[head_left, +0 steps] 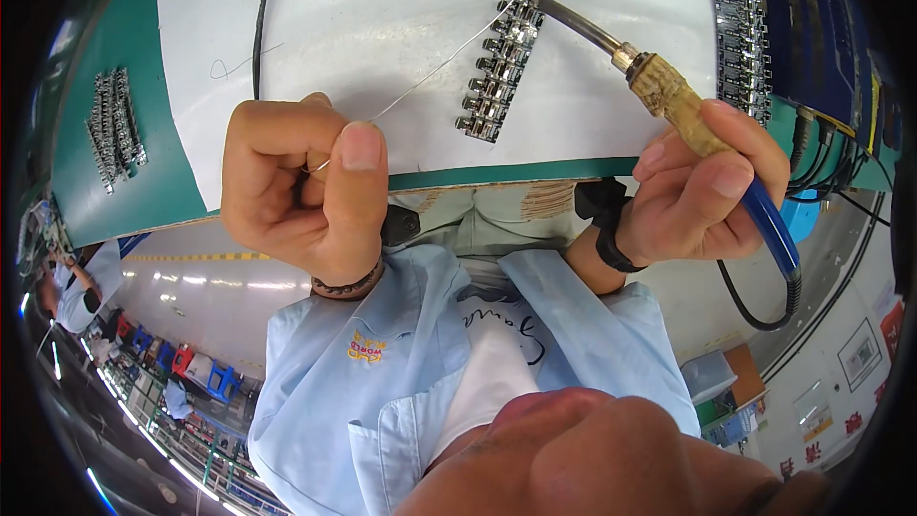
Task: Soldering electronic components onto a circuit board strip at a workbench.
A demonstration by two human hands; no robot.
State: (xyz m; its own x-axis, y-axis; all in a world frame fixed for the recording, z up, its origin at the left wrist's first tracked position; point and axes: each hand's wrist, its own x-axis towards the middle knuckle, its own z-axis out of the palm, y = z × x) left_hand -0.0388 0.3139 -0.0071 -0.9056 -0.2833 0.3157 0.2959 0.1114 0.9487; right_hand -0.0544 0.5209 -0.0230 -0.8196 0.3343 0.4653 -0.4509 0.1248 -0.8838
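Note:
Between the thumb and fingers of my left hand (310,186) is a thin strand of solder wire (435,70). The wire runs up and right to a slanted row of small shiny metal parts (499,72) on white paper. My right hand (702,182) grips a soldering iron (669,96) by its tan, worn wrapping and blue handle. The iron's tip meets the row near its upper part, close to the wire's end. Whether tip and wire touch there is too small to tell.
White paper (353,19) covers much of the green bench mat (158,167). More metal parts lie in a row (742,48) at the right and a cluster (115,129) at the left. A black cable (261,29) crosses the paper. A dark blue box (821,48) stands far right. The iron's cord (755,317) loops below.

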